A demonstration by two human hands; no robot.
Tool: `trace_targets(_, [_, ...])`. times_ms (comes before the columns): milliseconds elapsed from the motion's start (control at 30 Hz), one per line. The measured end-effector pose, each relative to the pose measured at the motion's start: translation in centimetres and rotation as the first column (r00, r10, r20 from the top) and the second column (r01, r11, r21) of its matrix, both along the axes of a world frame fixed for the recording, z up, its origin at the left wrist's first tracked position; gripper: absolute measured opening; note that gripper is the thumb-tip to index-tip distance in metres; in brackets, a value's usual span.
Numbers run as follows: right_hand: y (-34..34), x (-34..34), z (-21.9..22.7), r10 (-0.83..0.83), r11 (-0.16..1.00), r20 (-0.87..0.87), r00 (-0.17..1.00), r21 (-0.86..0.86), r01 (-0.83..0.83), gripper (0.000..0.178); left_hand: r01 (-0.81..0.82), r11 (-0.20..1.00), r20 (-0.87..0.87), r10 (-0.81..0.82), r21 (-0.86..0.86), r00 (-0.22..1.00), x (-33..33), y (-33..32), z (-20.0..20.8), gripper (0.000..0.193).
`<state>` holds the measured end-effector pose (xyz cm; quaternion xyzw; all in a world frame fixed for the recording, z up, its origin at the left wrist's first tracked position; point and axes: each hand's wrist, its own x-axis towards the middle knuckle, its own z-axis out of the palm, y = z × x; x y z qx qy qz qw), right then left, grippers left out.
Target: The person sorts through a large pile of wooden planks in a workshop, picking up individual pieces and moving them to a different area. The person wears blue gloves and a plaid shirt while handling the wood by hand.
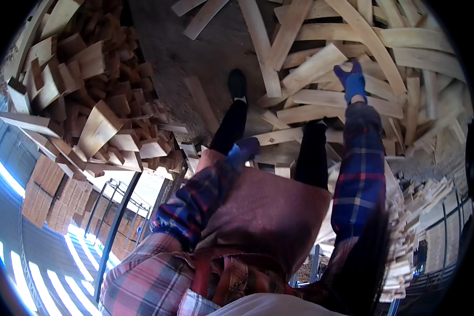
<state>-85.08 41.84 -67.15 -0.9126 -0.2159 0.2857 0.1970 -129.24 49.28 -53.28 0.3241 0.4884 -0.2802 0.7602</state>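
My right hand (352, 81), in a blue and purple work glove, reaches out over a loose pile of pale wooden boards (313, 68). Its thumb and fingers are spread apart, close to the end of one short board (326, 59), and nothing shows between them. Whether the glove touches the wood below is unclear. My left hand (244, 150), gloved in the same colours, is bent in front of the reddish-brown apron (263, 205). It is blurred and its fingers cannot be made out; no board shows in it.
A tall heap of short wood offcuts (102, 105) rises on the left, some jutting outward. My dark shoe (237, 84) stands on the dirt floor (168, 52) between the heap and the boards. Stacked lumber (50, 184) and a metal frame (116, 226) are farther left. More cut wood (405, 237) lies right.
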Motion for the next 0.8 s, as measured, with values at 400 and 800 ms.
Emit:
trace_targets(400, [3.5,-1.2,9.0,0.297,0.939,-0.524,0.798,0.009,-0.344,0.047,-0.544,0.814,-0.509,0.387,-0.204,0.769,9.9,-0.5,3.9,0.036])
trace_targets(800, [4.2,-24.6,43.9,0.001,0.981,-0.226,0.974,0.188,0.043,0.051,-0.462,0.677,-0.336,0.32,-0.573,0.886,17.0,6.4,14.9,0.056])
